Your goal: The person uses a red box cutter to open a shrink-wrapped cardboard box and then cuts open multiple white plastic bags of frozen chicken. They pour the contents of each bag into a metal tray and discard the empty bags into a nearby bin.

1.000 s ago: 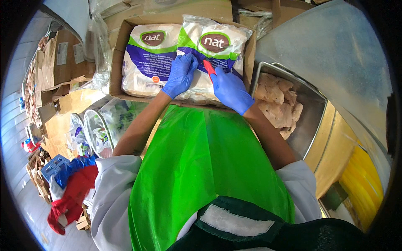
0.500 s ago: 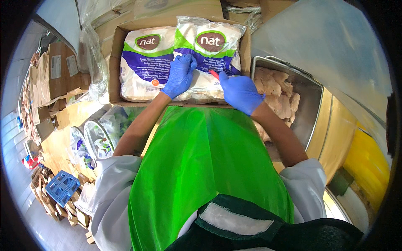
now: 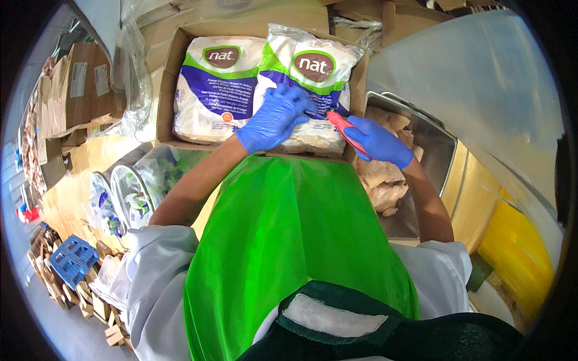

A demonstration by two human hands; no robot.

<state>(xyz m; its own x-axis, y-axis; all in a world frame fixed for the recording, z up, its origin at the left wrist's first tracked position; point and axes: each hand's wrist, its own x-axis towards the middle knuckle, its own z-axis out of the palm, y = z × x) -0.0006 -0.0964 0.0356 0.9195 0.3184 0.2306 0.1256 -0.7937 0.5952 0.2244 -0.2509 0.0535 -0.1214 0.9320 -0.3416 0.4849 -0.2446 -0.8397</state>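
A cardboard box (image 3: 165, 96) holds two plastic bags, the left one (image 3: 205, 96) and the right one (image 3: 295, 135), both white, green and purple, with pale contents. My blue-gloved left hand (image 3: 271, 120) lies on the right bag, fingers apart and slightly bent. My blue-gloved right hand (image 3: 379, 141) grips a red cutter (image 3: 343, 129) at that bag's right side, by the box edge; its tip touches or hovers over the bag. A steel tub (image 3: 436, 174) of pale raw meat pieces (image 3: 385, 192) sits just right of the box.
Flattened and stacked cardboard (image 3: 81, 90) and crumpled clear plastic (image 3: 126, 84) are at left. Bags in round-rimmed holders (image 3: 138, 186) stand on the wooden surface (image 3: 69, 180). A blue pallet (image 3: 72, 259) lies lower left, a metal sheet (image 3: 463, 66) upper right, something yellow (image 3: 515, 240) at far right.
My left hand's fingers have loosened from a closed grip and spread over the bag. My right hand has moved rightward with the red cutter, toward the box's edge.
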